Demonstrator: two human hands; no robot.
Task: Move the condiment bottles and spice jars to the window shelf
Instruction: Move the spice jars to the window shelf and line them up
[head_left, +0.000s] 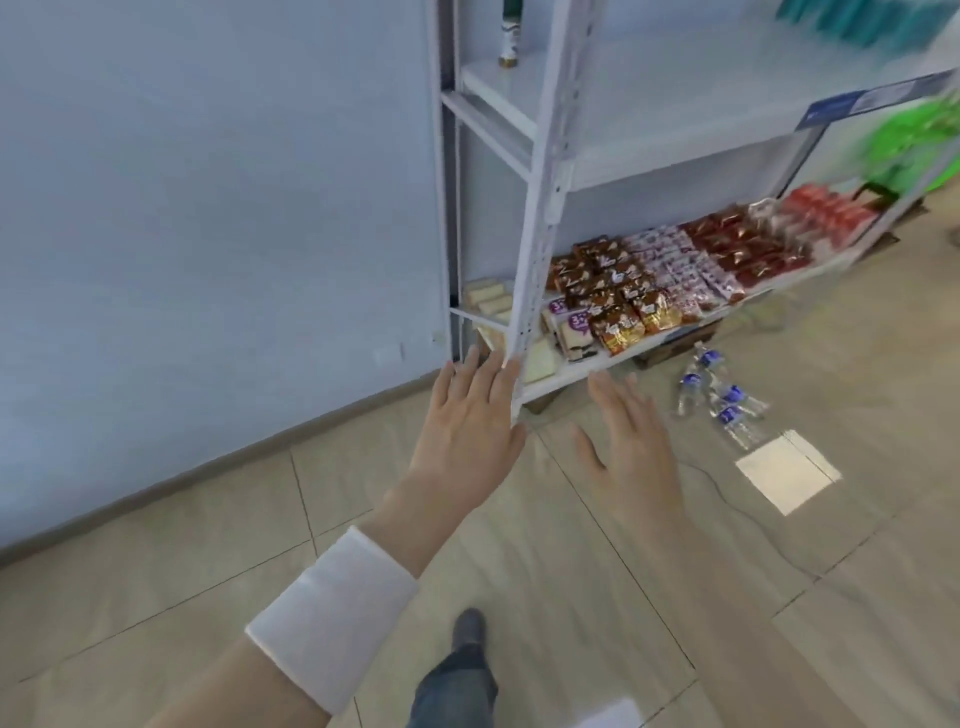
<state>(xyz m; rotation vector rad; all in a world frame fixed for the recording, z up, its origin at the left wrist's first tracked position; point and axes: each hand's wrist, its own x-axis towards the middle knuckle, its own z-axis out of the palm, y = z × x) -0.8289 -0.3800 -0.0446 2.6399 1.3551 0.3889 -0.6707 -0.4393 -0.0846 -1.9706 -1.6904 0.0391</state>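
Held nothing: left hand and right hand splayed, fingers straight, before the white metal rack. Saw one slim green-and-white bottle upright on an upper shelf; likely rigid, slippery, best gripped mid-body.

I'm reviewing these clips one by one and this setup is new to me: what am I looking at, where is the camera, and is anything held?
No machine here: this single picture comes from a wide-angle camera worn on a person's head, looking forward and down. The two bare hands are that person's own, the left hand and the right hand. Both are spread open and hold nothing. Ahead stands a white metal rack; its lowest shelf carries rows of snack packets, and one bottle stands on a higher shelf. A few water bottles lie on the tiled floor beside it. The left fingertips are by the rack's corner post; whether they touch it is unclear.
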